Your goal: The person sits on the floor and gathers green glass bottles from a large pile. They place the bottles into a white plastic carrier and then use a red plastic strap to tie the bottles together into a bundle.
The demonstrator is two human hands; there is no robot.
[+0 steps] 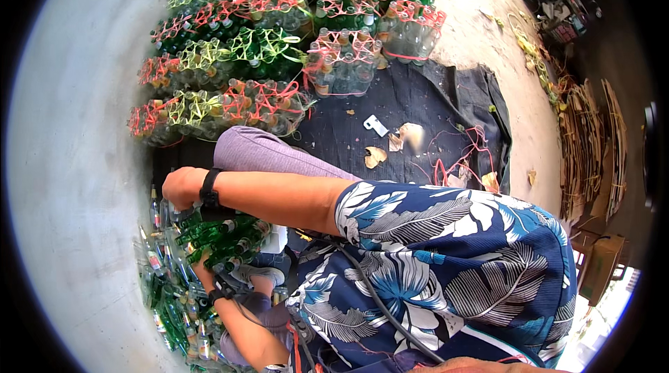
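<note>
My left hand (203, 267) is at the near side of a cluster of green glass bottles (225, 237), its fingers against them and partly hidden by the glass. The bottles lie tilted, with several necks pointing right towards my body. Beyond them, close to the wall, my right hand (183, 187) is curled with its back to the camera. The fingers are hidden, so whatever they hold cannot be seen. Below that hand stand clear glass bottles (155, 211). Loose green and clear bottles (175, 315) are heaped to the left of my left forearm.
Bundles of bottles tied with red and yellow-green straps (345, 54) stand in rows. A dark sheet (334, 122) bears a white bottle-opener-like piece (375, 125), torn scraps (375, 156) and red strapping (478, 151). A pale wall (78, 164) bounds the left; stacked cardboard (583, 153) stands right.
</note>
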